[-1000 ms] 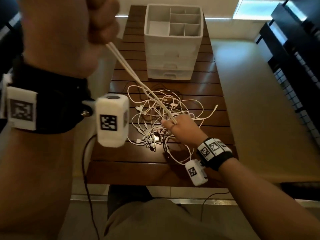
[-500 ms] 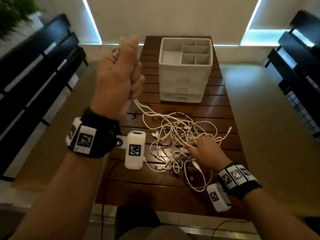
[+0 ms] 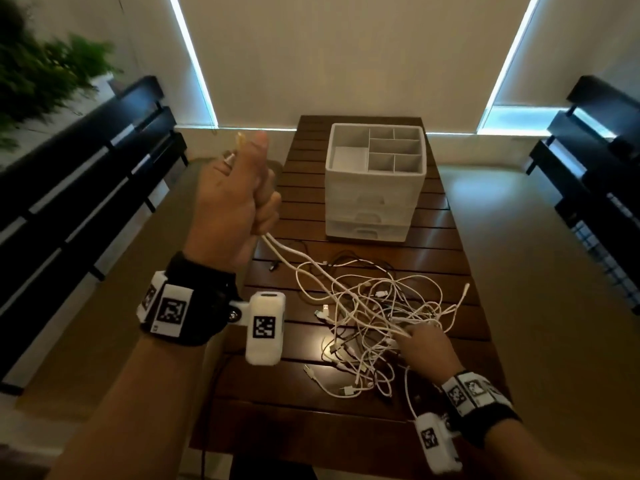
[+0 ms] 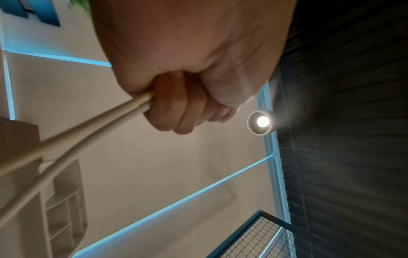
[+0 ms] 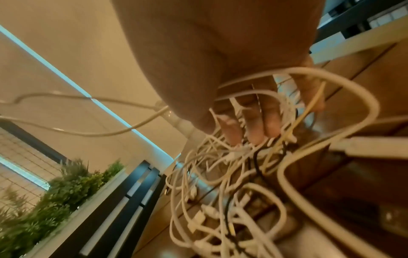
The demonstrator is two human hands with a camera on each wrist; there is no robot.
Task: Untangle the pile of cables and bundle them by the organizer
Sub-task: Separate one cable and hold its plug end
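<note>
My left hand (image 3: 242, 199) is raised above the table's left edge and grips two strands of a white cable (image 3: 287, 252) in a fist, with the ends poking out above the thumb. In the left wrist view the curled fingers (image 4: 176, 111) wrap the doubled cable (image 4: 88, 132). The strands sag down into the tangled pile of white cables (image 3: 367, 317) on the wooden table (image 3: 346, 427). My right hand (image 3: 412, 336) rests on the pile's right side, its straight fingers (image 5: 251, 122) spread among the loops (image 5: 220, 192). The white organizer (image 3: 375, 188) stands behind the pile.
A thin black cable (image 3: 346, 261) lies between the pile and the organizer. The organizer has open top compartments and drawers below. Black benches flank the table at the left (image 3: 86, 188) and right (image 3: 588, 161). A plant (image 3: 45, 71) is at far left.
My left hand has come down from close to the camera, and the strands it holds have gone from taut to slack. The right hand has stayed on the pile.
</note>
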